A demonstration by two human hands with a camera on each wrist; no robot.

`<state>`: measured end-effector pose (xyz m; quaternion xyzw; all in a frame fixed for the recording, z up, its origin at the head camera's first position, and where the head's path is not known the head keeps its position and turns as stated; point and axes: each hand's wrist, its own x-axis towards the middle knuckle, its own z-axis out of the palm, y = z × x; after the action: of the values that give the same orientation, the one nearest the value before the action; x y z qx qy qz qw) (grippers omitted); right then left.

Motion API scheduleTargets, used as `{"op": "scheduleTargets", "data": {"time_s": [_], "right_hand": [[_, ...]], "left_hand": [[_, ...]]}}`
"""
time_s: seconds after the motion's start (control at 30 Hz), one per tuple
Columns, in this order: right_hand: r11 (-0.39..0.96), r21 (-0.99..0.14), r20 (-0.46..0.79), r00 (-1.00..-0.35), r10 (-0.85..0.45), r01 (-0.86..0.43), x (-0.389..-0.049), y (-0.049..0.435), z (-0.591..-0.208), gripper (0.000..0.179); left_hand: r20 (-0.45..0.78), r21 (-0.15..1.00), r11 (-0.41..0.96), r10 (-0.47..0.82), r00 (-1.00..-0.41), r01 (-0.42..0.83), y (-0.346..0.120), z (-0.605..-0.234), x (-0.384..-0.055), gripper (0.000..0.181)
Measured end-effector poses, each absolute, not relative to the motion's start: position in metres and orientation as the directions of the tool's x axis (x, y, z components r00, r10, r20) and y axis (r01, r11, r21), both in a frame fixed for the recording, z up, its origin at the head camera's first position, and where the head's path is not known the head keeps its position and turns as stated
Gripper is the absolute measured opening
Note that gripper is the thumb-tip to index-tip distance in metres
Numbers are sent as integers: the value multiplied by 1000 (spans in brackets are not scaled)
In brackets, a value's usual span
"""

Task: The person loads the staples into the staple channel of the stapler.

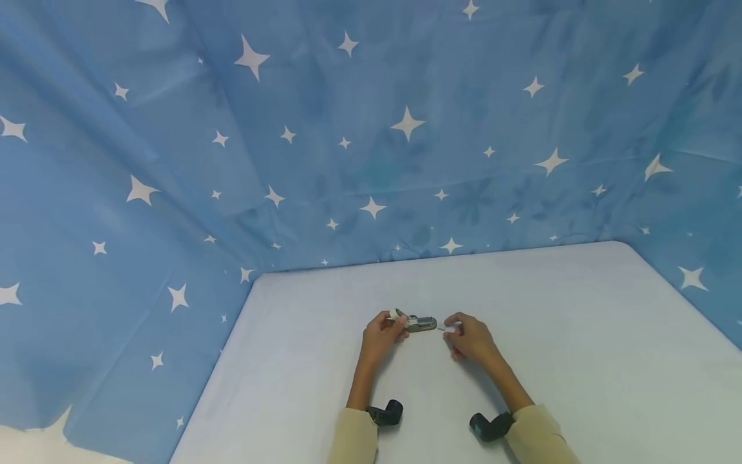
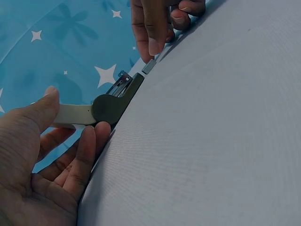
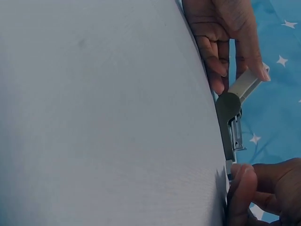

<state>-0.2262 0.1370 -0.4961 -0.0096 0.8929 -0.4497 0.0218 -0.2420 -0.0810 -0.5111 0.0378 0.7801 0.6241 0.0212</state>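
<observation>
A stapler (image 1: pixel 422 323) lies on the table with its top arm swung open. It has a dark green base (image 2: pixel 113 107), a pale arm (image 3: pixel 244 84) and an exposed metal staple channel (image 3: pixel 237 134). My left hand (image 1: pixel 380 336) grips the pale arm, the thumb on top and the fingers beneath and beside it. Just past the front end of the base, my right hand (image 1: pixel 472 338) pinches a small grey strip of staples (image 2: pixel 148 66) between thumb and finger. The strip sits close to the tip of the stapler, low over the table; contact with the table is unclear.
A white cloth covers the table (image 1: pixel 556 303). Behind it and along the sides hangs a blue curtain (image 1: pixel 377 167) with white stars. Each wrist wears a black camera, one on the left (image 1: pixel 387 413) and one on the right (image 1: pixel 490 427).
</observation>
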Motion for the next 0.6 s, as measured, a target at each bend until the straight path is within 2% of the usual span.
{"op": "scheduleTargets", "data": {"time_s": [0.2, 0.3, 0.6], "right_hand": [[586, -810, -29, -1000, -11, 17, -222, 136, -494, 26], [583, -812, -34, -999, -12, 20, -224, 136, -495, 25], [643, -766, -10, -1000, 18, 19, -234, 133, -498, 22]], "left_hand": [[23, 971, 236, 86, -996, 43, -79, -515, -237, 37], [38, 966, 251, 94, -995, 61, -80, -504, -232, 34], [52, 966, 247, 93, -994, 74, -81, -513, -243, 35]]}}
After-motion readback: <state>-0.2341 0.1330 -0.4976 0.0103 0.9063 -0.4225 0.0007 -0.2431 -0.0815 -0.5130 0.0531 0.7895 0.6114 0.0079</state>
